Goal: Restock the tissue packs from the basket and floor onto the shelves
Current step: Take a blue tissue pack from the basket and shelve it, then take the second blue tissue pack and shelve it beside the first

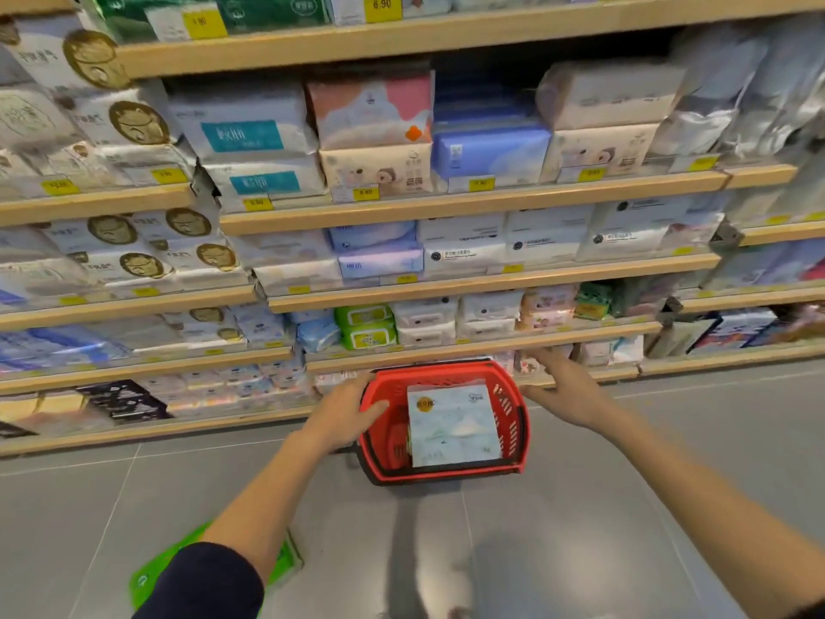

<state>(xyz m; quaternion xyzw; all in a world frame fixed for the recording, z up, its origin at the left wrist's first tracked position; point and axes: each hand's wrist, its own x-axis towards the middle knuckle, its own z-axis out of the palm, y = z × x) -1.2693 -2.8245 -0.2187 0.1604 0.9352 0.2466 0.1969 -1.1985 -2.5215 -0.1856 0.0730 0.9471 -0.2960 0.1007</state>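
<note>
A red plastic basket (513, 422) stands on the grey floor in front of the shelves. Inside it lies a pale tissue pack (453, 428) with a gold round label. My left hand (346, 411) rests on the basket's left rim, fingers spread, holding nothing. My right hand (567, 388) hovers open just right of the basket, fingers pointing at the lowest shelf edge. A green tissue pack (156, 574) lies on the floor at the lower left, partly hidden by my left arm.
Wooden shelves (468, 283) in several tiers are packed with tissue and wipe packs and yellow price tags. A dark gap (486, 78) shows above the blue packs on the upper middle shelf. Grey tiled floor (669, 440) stretches to the right.
</note>
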